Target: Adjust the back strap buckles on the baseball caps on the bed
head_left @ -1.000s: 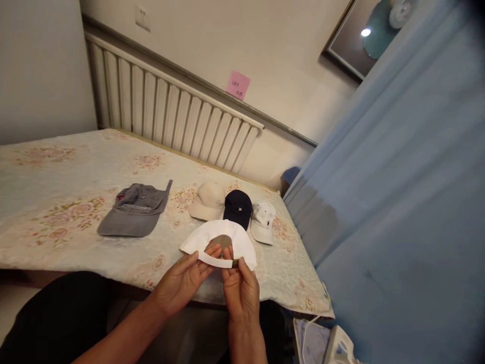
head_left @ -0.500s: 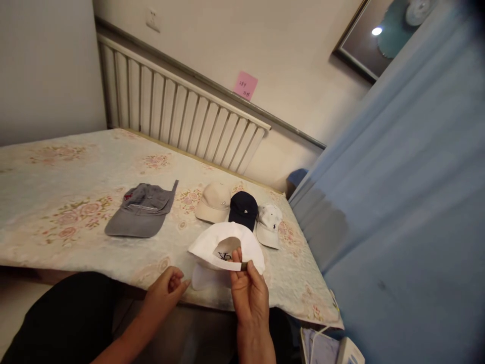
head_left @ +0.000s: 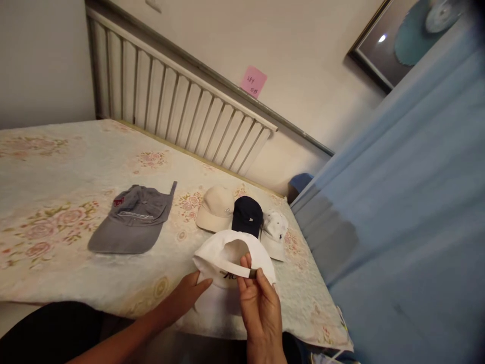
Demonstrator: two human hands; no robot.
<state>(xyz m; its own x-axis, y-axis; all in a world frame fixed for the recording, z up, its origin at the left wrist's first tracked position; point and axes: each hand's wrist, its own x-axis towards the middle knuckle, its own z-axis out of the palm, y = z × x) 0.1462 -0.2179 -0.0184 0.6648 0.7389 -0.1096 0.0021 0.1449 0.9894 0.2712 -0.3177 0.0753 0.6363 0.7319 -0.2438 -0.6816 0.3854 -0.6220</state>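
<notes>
A white baseball cap (head_left: 223,253) is held up over the front of the bed, its back strap and opening facing me. My right hand (head_left: 261,308) pinches the strap at its dark buckle, with fingertips inside the opening. At the cap's left edge, my left hand (head_left: 191,293) grips the fabric between thumb and fingers. Dark lettering on the cap's front shows partly beneath the strap. Just beyond lie a beige cap (head_left: 215,208), a navy cap (head_left: 247,216) and a white cap with a small dark logo (head_left: 275,232). A grey cap (head_left: 132,222) with its strap sticking out lies farther left.
The caps lie on a bed with a floral cover (head_left: 151,182). Behind it stand a white radiator (head_left: 182,101) and a wall with a pink note (head_left: 253,81). A blue curtain (head_left: 397,202) hangs along the right side, near a framed picture (head_left: 379,55).
My left hand has moved right and taken hold of the white cap's left edge. My right hand keeps its grip on the strap. The view has shifted slightly.
</notes>
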